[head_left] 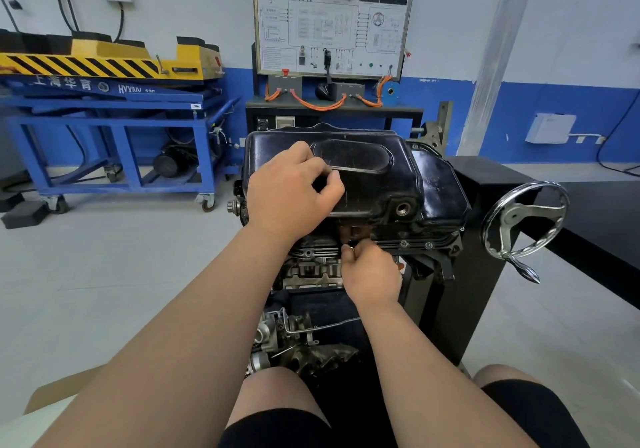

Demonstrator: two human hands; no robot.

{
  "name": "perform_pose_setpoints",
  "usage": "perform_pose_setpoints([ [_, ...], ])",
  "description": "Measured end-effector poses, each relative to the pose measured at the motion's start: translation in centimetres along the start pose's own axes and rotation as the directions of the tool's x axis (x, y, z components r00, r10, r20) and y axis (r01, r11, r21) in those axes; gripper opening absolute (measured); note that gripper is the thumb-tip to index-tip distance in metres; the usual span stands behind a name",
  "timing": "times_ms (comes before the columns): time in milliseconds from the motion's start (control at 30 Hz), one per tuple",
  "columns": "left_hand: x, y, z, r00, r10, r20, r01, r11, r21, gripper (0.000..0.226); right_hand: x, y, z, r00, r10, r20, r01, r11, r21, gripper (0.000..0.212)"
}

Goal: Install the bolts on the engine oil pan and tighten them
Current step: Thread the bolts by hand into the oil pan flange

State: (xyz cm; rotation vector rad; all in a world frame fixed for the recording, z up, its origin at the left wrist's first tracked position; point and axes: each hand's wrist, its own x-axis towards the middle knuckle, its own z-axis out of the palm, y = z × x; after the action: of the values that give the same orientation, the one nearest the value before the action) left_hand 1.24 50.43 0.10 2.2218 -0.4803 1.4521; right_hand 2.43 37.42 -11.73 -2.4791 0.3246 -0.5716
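Head view: black oil pan (pixel 391 184) sits on top of engine (pixel 308 271), scene centre. Left hand (pixel 291 198) rests on pan's near-left top, fingers curled toward thumb; cannot tell whether it holds anything. Right hand (pixel 372 274) lower, at pan's near rim, thumb and fingertips pinching small bolt (pixel 350 246). Two seated bolts (pixel 403 244) in rim just right of it. Handwheel (pixel 526 222) right of pan. Blue cart (pixel 121 129) far left.

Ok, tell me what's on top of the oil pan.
The left hand rests on the oil pan, fingers curled; anything in its grip and the pan beneath are hidden. The right hand pinches a bolt at the flange.
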Motion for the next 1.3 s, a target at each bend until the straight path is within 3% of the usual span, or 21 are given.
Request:
perform_pose_setpoints([
  [200,0.0,-0.1,0.0,1.0,0.009,-0.008,-0.009,1.0,-0.006,0.03,-0.1,-0.2,0.2,0.998,0.066,-0.018,-0.064,0.993,0.095,0.015],
  [367,0.0,-0.2,0.2,1.0,0.013,-0.009,-0.013,1.0,-0.004,0.03,-0.1,-0.1,0.1,0.999,0.038,0.003,-0.038,0.998,0.041,0.032],
  [533,0.0,-0.2,0.0,1.0,0.013,-0.002,-0.013,1.0,-0.005,0.03,-0.1,-0.2,0.3,0.997,0.07,-0.013,-0.068,0.992,0.106,0.014],
  [667,0.0,0.0,0.0,1.0,0.0,-0.004,0.0,1.0,0.006,0.029,0.1,-0.3,-0.2,0.998,0.056,0.03,-0.058,0.996,0.062,0.032],
  [833,0.0,0.1,-0.1,1.0,-0.007,0.002,0.007,1.0,0.015,0.03,-0.2,-0.3,-0.2,0.998,0.069,0.012,-0.07,0.993,0.1,0.019],
  [900,0.0,0.1,-0.1,1.0,-0.003,0.007,0.003,1.0,0.021,0.03,-0.2,-0.4,-0.4,0.997,0.071,0.026,-0.073,0.993,0.094,0.026],
  [1033,0.0,0.0,0.0,1.0,-0.01,0.012,0.01,1.0,0.024,0.03,-0.2,-0.6,-1.1,0.991,0.002,0.132,0.007,0.998,-0.065,0.048],
  [1133,-0.1,0.1,0.0,0.995,-0.103,0.011,0.104,0.994,-0.018,0.025,-0.7,-0.8,-2.9,0.952,-0.074,0.297,0.113,0.986,-0.12,0.047],
  [1233,0.4,0.1,-0.7,0.969,-0.236,0.068,0.245,0.947,-0.206,0.014,-1.4,-2.0,-7.1,0.881,-0.189,0.434,0.281,0.947,-0.157,0.039],
  [1300,1.2,0.0,-1.7,0.914,-0.396,0.086,0.392,0.81,-0.437,0.021,-1.8,-3.7,-11.1,0.845,-0.307,0.438,0.374,0.925,-0.073,0.035],
])
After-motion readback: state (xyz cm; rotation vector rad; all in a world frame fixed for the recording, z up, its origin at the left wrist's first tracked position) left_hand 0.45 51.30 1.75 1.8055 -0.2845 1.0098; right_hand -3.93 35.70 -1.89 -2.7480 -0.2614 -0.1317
